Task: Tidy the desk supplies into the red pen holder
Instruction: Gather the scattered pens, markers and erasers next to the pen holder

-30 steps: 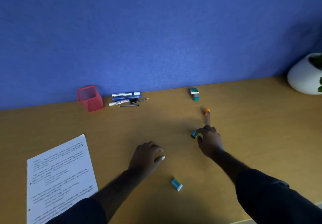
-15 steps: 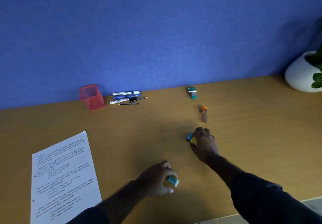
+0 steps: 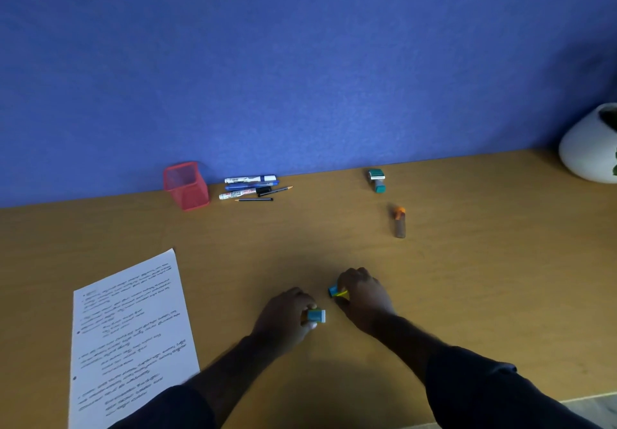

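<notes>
wooden desk (image 3: 467, 295) under a blue wall: red pen holder (image 3: 185, 185) is set far beyond the left hand (image 3: 283, 316), which is closed around a blue eraser (image 3: 316, 315); just right, another blue eraser (image 3: 334, 291) is pinched by the right hand (image 3: 365, 296).

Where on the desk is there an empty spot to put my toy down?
Bare wood lies between the sheet of paper and the red pen holder, and on the right between the orange-capped tube and the white pot. It is crowded beside the holder, where the pens lie, and around both hands.
</notes>
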Tool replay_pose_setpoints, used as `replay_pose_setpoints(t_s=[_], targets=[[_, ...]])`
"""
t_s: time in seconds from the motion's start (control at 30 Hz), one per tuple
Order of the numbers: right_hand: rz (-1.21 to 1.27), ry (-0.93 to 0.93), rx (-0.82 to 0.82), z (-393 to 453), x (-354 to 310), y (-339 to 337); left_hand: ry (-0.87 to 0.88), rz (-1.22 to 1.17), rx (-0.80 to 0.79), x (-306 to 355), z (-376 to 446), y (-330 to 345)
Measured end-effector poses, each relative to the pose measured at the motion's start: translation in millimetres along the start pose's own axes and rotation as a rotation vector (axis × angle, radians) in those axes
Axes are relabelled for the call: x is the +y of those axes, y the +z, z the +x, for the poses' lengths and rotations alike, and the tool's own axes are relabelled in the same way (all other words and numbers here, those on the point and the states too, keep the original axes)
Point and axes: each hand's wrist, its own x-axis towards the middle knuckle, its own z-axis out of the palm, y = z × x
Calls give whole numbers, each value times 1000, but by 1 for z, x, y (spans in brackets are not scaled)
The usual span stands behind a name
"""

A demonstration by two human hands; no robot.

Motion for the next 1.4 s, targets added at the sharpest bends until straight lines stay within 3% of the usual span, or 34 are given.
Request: replay_pose_setpoints(t_s=[0.1,0.4,0.7,1.1,1.4], targets=[[4,-75,-80,-1,-11,4,-1,51,8,-2,3,-5],[94,-75,-227,8,-10,5,-27,40,55,-14,10,-16],[115,-94,-173,34,-28,12,-24,15,95,-28,25,-27],[216,-66,-155,132,-54,0,-102,39,160,-69,84,-84],[247,81,-89,212,-62,-2,-279,-29,254,-117,141,-111]])
